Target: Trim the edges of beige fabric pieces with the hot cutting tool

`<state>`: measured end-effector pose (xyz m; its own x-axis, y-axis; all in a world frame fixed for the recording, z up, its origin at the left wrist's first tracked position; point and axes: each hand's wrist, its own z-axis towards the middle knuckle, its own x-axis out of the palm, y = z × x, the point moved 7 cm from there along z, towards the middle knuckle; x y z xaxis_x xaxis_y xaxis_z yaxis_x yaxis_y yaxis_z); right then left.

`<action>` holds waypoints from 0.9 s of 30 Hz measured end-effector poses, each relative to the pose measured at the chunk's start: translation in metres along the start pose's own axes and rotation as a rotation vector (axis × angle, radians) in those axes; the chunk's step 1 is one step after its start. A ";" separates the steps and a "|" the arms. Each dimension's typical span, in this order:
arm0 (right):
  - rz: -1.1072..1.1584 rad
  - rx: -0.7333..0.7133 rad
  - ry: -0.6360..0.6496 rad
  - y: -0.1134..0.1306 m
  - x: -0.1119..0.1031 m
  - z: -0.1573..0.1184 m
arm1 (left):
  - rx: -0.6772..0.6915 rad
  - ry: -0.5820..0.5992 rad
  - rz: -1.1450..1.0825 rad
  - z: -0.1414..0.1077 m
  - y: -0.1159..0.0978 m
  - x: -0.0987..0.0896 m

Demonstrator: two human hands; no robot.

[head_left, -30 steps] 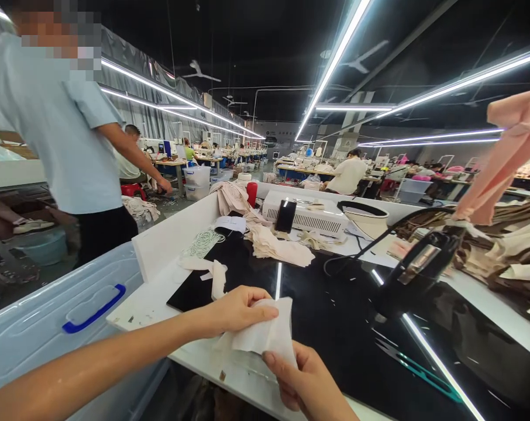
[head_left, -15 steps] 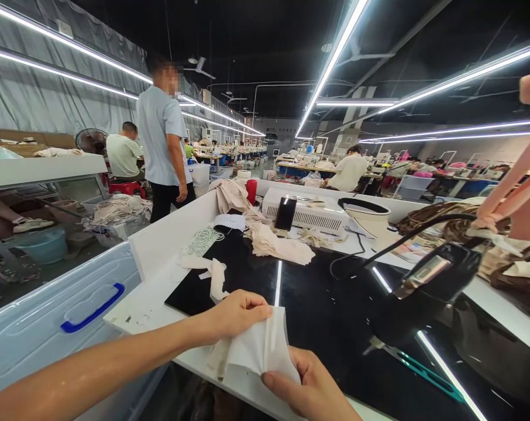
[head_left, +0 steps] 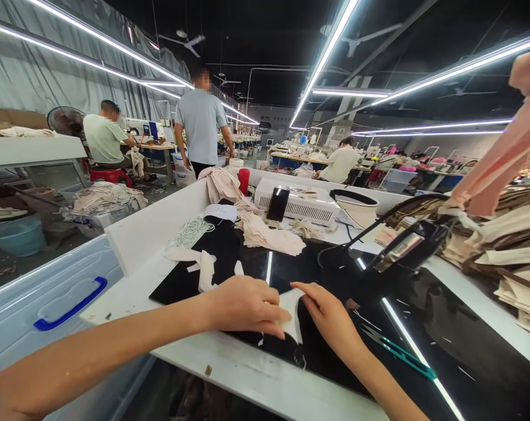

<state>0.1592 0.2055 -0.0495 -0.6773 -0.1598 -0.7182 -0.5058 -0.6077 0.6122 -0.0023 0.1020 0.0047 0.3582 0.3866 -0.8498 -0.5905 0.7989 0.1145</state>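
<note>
A small piece of white cloth [head_left: 293, 310] lies at the front of the glossy black board [head_left: 335, 362]. My left hand [head_left: 250, 307] reaches over its left side, fingers bent and closed on the cloth. At the cloth's right edge is my right hand [head_left: 330, 318], with the index finger stretched out and the fingers apart. Part of the cloth is hidden under my left fingers. To the right of my right hand lies a teal-handled tool [head_left: 408, 358] with a metal tip. Behind it stands a black device [head_left: 401, 248] with a thick cable.
Cream cloth pieces [head_left: 269, 234], a phone [head_left: 278, 203] and a white vented box [head_left: 306, 202] occupy the back. Cloth strips [head_left: 206, 269] and pale cord [head_left: 190, 233] lie left. Stacked cloth [head_left: 519, 257] stands right. A blue-handled bin [head_left: 72, 304] adjoins the table; a person [head_left: 202, 126] walks beyond.
The white cloth has gone from being held up between both hands to lying on the board. My right hand has moved up to its right edge. The walking person has shifted right.
</note>
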 end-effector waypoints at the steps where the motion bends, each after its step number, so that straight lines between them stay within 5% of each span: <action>1: -0.052 -0.027 -0.004 -0.004 0.001 0.000 | 0.035 0.006 -0.006 -0.004 -0.007 0.011; 7: -0.353 -0.125 -0.075 -0.028 0.001 0.006 | -0.028 0.116 -0.042 -0.018 -0.015 0.053; 11: -0.460 -0.182 -0.161 -0.025 -0.010 0.001 | -0.051 0.126 -0.075 -0.021 -0.012 0.052; 20: -0.379 -0.513 -0.077 0.051 -0.011 -0.079 | -0.107 0.101 -0.095 -0.025 -0.009 0.049; 24: -0.328 -0.629 -0.036 0.056 -0.015 -0.104 | -0.098 0.107 -0.097 -0.024 -0.009 0.048; 27: -0.232 -0.561 -0.070 0.047 -0.034 -0.112 | -0.093 0.117 -0.098 -0.023 -0.009 0.047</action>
<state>0.2183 0.0954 -0.0337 -0.6265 0.0654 -0.7766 -0.2987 -0.9406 0.1617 0.0032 0.1026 -0.0479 0.3341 0.2484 -0.9092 -0.6234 0.7818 -0.0155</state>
